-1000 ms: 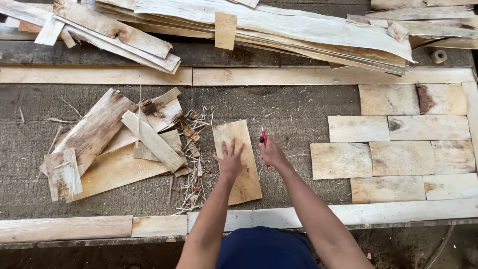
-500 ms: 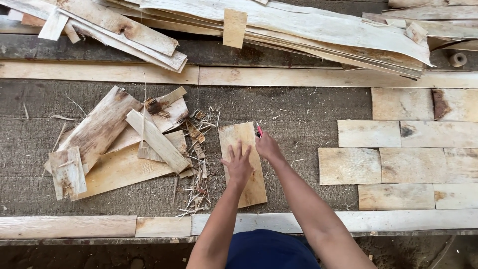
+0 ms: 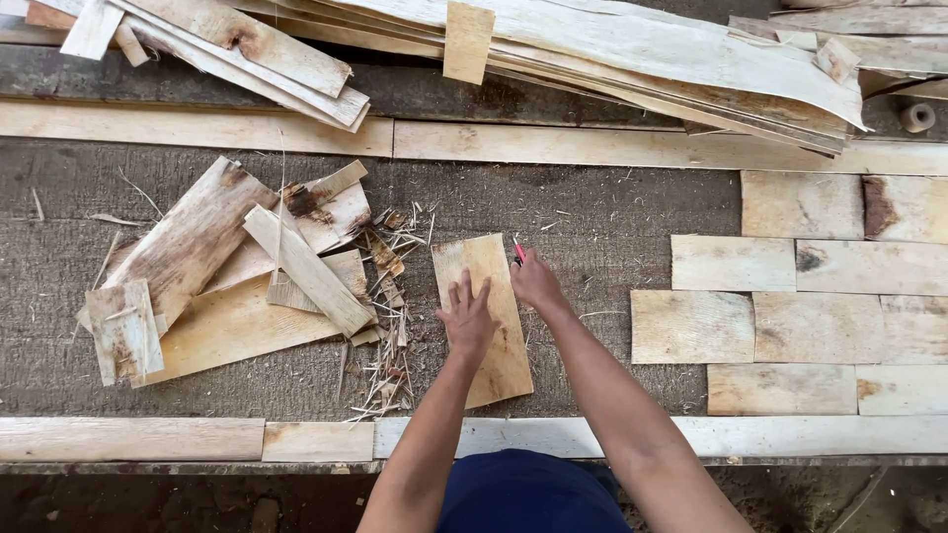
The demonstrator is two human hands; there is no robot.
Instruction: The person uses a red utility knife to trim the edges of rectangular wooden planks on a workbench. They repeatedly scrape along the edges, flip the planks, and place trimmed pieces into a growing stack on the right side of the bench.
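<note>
A pale rectangular veneer sheet (image 3: 484, 266) lies on the grey work surface in the middle of the head view. My left hand (image 3: 468, 318) presses flat on it, fingers spread. At the sheet's right edge, my right hand (image 3: 536, 280) grips a small red-handled cutter (image 3: 518, 250), whose tip touches the sheet's upper right side.
A heap of veneer scraps and splinters (image 3: 232, 271) lies to the left. Trimmed rectangular veneer pieces (image 3: 800, 296) are laid in rows at the right. Long veneer strips (image 3: 612, 49) are stacked at the back. Wooden rails (image 3: 197, 128) border the surface front and back.
My left hand has stayed flat on the sheet. My right hand with the cutter has stayed at the sheet's upper right edge; the camera view shifted slightly.
</note>
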